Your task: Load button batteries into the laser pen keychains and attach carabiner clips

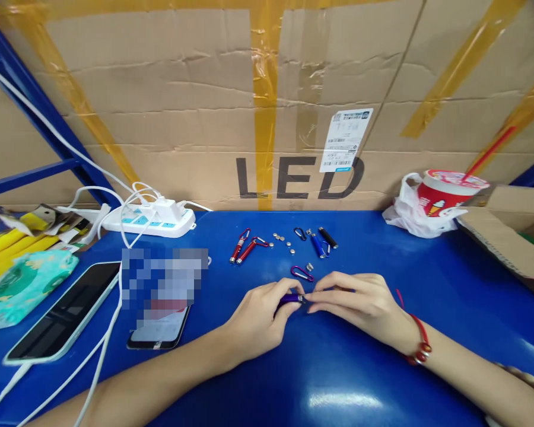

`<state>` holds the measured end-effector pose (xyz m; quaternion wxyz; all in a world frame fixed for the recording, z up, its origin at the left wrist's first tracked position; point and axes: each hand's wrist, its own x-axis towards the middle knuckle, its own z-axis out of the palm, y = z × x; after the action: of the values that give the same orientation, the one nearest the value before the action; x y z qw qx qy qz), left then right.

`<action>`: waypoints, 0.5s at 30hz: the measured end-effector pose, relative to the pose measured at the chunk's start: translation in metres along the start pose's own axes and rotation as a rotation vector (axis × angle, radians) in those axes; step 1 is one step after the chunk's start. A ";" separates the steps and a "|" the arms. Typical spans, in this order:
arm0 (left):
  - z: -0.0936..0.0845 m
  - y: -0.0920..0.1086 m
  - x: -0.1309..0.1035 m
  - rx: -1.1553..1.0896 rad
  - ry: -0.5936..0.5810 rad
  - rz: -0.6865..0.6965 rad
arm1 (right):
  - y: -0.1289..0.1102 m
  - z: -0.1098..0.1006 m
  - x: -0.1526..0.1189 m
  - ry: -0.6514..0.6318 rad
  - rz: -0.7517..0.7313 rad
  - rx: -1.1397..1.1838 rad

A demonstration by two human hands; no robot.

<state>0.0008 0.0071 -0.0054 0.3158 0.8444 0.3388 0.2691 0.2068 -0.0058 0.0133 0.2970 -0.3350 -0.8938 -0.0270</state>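
My left hand (264, 314) is closed around a small purple mini flashlight (289, 298), its silvery end pointing right. At that end are the fingertips of my right hand (360, 299), drawn together in a pinch; whatever lies between them is too small to make out. Just beyond my hands lie a purple carabiner clip (301, 273) and a small metal piece (310, 267). Farther back are two red mini flashlights (247, 251) with red clips, a blue one (317, 245), a black one (328, 237), a dark clip (299, 233) and several button cells (289, 244).
On the left are a white power strip (169, 228) with cables, two phones (66, 311) and a teal packet (31, 279). A red cup (445, 196) with a straw and an open carton (507, 237) stand right. A large LED carton (196, 107) forms the back.
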 end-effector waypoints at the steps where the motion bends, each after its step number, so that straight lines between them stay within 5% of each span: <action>1: 0.000 0.000 0.000 -0.004 -0.006 -0.001 | 0.000 -0.001 0.000 0.001 -0.006 -0.006; 15: 0.001 0.000 0.003 -0.007 -0.058 -0.014 | -0.002 0.005 -0.001 0.026 0.047 0.027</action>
<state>0.0029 0.0088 -0.0053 0.3304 0.8483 0.3346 0.2434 0.2044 -0.0067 0.0091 0.3135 -0.3515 -0.8820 -0.0122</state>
